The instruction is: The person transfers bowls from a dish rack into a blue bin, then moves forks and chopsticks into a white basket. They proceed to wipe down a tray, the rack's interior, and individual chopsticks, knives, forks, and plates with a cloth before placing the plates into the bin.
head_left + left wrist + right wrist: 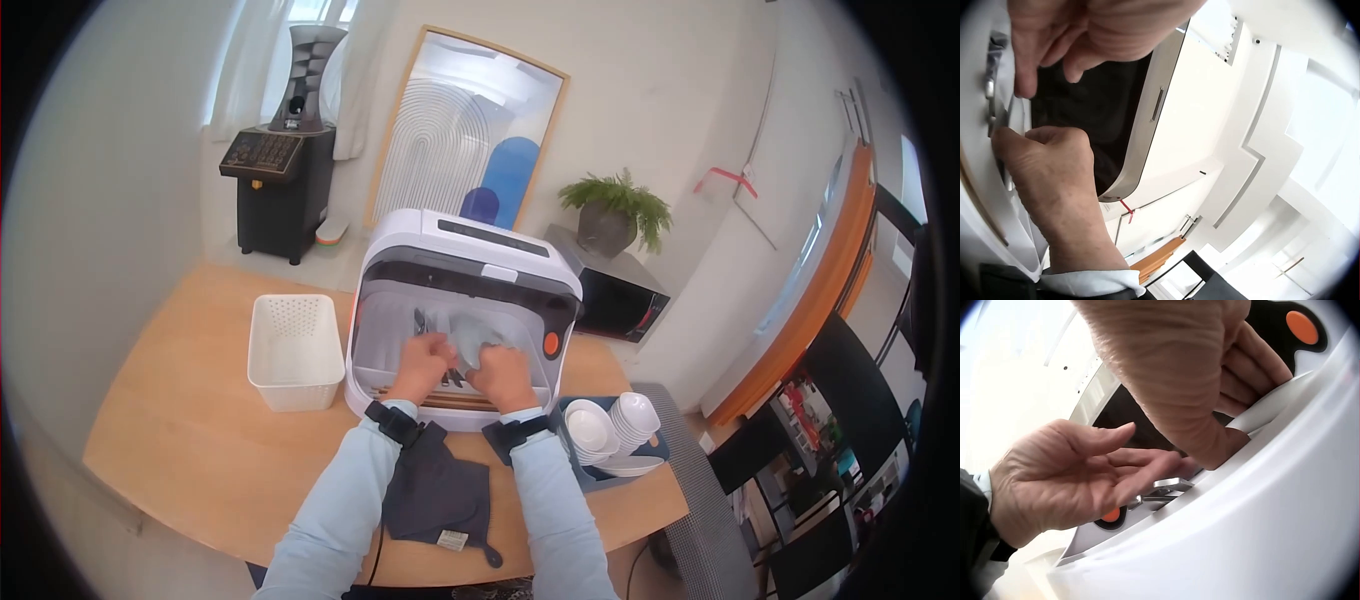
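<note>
Both hands reach into the open front of a white machine [480,232] with a dark lid. The right hand [503,377] pinches the edge of a pale, clear-looking dish [474,335]; in the right wrist view its thumb and fingers lie on either side of a whitish rim [1272,403]. My left hand [424,362] is beside it over metal cutlery [420,320]; in the right wrist view the left hand [1066,478] has its fingers extended near metal handles [1172,484]. Wooden chopsticks [455,402] lie along the machine's front.
A white perforated basket [296,345] stands left of the machine. At the right, a blue-grey bin [600,478] holds white bowls [592,428]. A dark cloth [435,495] lies in front on the wooden table [190,410]. Behind are a plant [612,210] and a black device [285,195].
</note>
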The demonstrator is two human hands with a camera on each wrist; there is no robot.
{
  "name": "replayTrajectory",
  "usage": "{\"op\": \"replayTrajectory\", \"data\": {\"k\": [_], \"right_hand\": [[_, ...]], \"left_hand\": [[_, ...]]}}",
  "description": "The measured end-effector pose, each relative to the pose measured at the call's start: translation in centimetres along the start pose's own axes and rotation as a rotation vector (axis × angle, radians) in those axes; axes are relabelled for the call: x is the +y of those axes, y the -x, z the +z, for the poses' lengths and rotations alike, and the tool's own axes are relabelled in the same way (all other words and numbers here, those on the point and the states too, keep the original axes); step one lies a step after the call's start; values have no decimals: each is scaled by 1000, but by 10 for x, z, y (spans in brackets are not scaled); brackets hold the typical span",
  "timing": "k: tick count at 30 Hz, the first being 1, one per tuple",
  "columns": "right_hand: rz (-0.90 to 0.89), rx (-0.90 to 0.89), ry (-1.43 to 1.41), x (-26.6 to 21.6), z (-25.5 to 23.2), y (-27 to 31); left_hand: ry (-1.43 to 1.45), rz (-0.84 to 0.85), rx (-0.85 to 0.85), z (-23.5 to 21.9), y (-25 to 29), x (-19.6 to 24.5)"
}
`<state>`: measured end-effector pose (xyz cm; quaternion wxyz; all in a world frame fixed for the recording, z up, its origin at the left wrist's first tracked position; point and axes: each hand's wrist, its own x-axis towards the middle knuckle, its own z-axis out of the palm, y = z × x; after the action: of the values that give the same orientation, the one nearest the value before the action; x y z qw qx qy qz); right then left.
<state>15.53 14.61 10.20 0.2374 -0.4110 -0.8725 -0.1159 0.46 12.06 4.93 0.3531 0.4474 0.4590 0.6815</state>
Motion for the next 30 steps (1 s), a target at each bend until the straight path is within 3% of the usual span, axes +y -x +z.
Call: {"op": "replayTrajectory", "data": {"k": [3,7,10,11,14,19,22,25,30], "right_hand": [[40,26,-23,1,4,4],[81,83,-54,4,10,10],[117,77,-84,5,8,15],[89,147,-103,12,19,15],[105,136,-183,20,17,18],[139,113,-322,31,5,18],[157,169,-328,34,9,18],[124,315,-275,45,20,15],[-115,585,-424,47,-13,17]], "left_hand": [[-298,-68,27,17,-26,-15],[-234,-312,-22,37,-44,0],[93,-418,29,47,-51,-10],[8,-459,12,48,-53,-10],[-256,-403,-110,47,-59,-11],[461,-363,-24,44,-61,-32],[405,-413,51,27,-60,-21],[595,-361,57,13,-41,2],[766,-339,64,-3,0,50]]}}
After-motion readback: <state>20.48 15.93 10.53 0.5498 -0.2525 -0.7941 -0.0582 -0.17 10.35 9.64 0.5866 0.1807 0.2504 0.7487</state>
